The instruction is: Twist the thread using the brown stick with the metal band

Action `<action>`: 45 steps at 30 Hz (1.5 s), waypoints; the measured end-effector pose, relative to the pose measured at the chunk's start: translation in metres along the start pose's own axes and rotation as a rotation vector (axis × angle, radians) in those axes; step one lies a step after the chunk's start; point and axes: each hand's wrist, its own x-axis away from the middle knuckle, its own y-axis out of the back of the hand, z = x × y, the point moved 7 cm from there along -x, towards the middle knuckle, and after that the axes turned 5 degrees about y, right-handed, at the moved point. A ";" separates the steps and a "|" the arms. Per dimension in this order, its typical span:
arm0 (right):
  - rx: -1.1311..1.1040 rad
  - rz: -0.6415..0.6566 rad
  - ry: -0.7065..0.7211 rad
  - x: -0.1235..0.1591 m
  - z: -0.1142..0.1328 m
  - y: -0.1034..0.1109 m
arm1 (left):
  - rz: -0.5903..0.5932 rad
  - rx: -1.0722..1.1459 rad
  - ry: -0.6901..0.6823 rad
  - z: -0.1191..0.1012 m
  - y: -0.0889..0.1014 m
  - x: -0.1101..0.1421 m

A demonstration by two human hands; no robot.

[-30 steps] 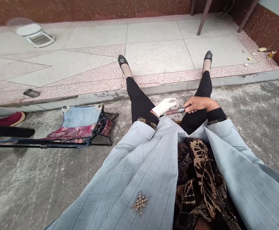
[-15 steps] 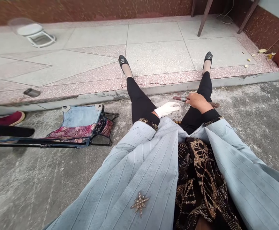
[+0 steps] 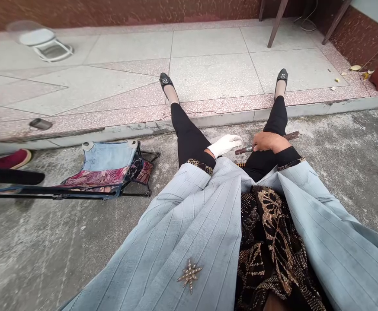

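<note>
I sit on a concrete floor with both legs stretched out in black trousers. My right hand (image 3: 267, 141) is closed round a thin dark rod-like tool (image 3: 244, 149) with a metal band; it sticks out left toward my other hand and right past my wrist. My left hand (image 3: 224, 144), in a white glove, lies between my knees with fingers curled over a white cloth (image 3: 236, 139), just left of the tool's tip.
A folded camp stool (image 3: 107, 170) with denim and floral fabric lies to my left. A red shoe (image 3: 9, 159) and a black bar lie beyond it. A small dark object (image 3: 40, 124) and a white folding stand (image 3: 44, 43) are on the raised tiled step (image 3: 208, 65). Wooden legs stand far back.
My right hand swung the tool up and away from the gloved hand, then brought it back down so its tip points at the glove again. The left hand stayed between my knees.
</note>
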 end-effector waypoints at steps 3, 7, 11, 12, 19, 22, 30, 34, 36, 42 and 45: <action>-0.180 0.030 0.189 0.010 0.007 0.007 | -0.020 0.074 0.008 0.002 0.003 0.000; -0.633 -0.174 0.418 0.026 0.019 0.039 | -0.055 0.330 -0.048 -0.001 0.007 0.003; -0.867 -0.556 0.422 0.037 0.015 0.073 | 0.109 0.365 -0.091 -0.016 -0.008 0.007; -0.864 -0.631 0.399 0.038 0.012 0.078 | 0.129 0.351 -0.092 -0.020 -0.011 0.008; -0.507 -0.842 0.179 0.041 -0.020 0.086 | 0.123 0.117 -0.096 -0.045 -0.006 0.022; -0.296 -0.824 0.045 0.044 -0.024 0.082 | 0.003 -0.146 -0.121 -0.063 0.008 0.031; 0.008 -0.203 -0.039 0.029 -0.012 0.042 | -0.148 -0.747 -0.274 -0.100 0.022 0.033; -0.201 0.080 0.248 0.037 0.006 0.023 | -0.163 -0.628 -0.297 -0.097 0.027 0.022; -0.317 0.095 0.394 0.045 0.016 0.025 | -0.161 -0.488 -0.280 -0.092 0.028 0.016; -0.475 -0.338 0.410 0.059 0.015 0.059 | -0.263 -0.065 -0.097 -0.060 0.020 0.010; -0.520 -0.376 0.386 0.057 0.013 0.060 | -0.285 0.018 0.029 -0.040 0.013 0.010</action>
